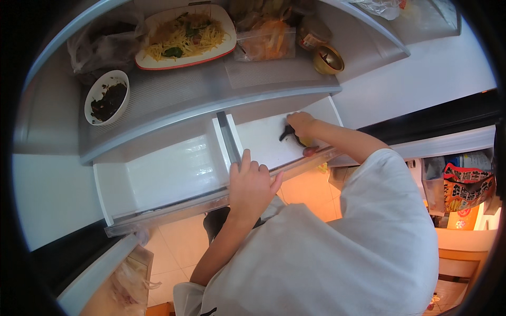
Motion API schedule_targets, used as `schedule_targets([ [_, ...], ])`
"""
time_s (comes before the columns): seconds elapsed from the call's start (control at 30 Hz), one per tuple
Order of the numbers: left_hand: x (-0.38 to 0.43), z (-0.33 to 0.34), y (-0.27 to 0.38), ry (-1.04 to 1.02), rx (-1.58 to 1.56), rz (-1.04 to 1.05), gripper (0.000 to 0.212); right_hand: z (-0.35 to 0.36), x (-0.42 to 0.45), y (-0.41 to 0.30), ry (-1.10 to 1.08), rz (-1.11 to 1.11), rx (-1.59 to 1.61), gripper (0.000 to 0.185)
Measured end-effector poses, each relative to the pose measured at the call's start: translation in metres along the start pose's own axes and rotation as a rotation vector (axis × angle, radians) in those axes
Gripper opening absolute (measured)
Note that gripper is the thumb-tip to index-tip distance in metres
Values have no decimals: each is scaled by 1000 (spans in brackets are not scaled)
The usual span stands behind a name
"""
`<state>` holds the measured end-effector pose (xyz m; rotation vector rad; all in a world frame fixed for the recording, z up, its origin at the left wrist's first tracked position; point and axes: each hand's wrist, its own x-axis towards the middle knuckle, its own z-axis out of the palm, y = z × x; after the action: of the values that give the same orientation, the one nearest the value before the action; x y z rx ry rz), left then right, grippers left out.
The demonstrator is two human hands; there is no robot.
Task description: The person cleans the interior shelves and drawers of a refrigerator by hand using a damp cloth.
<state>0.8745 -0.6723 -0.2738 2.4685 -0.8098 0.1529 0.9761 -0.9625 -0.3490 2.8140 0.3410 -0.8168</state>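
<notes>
A pulled-out refrigerator drawer (166,173) with white compartments lies before me. My left hand (253,181) rests over its clear front rim at the grey-topped divider (227,136). The thumb and index finger are apart and nothing is in that hand. Inside the right compartment, my right hand (301,124) is curled over a dark, limp-looking object (286,132), whose end sticks out beneath the fingers. A yellowish piece (305,141) shows under the wrist, beside a small reddish round item (310,151) near the front wall. My hand partly hides these, so their kinds are unclear.
Above the drawer, a refrigerator shelf (178,85) holds a white bowl of dark food (107,98), a platter of shredded food (185,35), plastic bags, a jar (314,33) and a gold-coloured bowl (329,59). Loaded door bins flank me, one with orange snack packets (468,189).
</notes>
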Motion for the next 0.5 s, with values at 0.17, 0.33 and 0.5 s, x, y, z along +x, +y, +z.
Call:
schedule_targets([
  [0.17, 3, 1, 4, -50, -10, -34, 35, -30, 49, -62, 454, -403, 160, 25],
  [0.33, -1, 2, 1, -11, -14, -20, 34, -32, 84, -109, 545, -425, 333, 27],
  [0.5, 0, -2, -1, 0, -8, -16, 35, -38, 61, -51, 343, -252, 360, 28],
])
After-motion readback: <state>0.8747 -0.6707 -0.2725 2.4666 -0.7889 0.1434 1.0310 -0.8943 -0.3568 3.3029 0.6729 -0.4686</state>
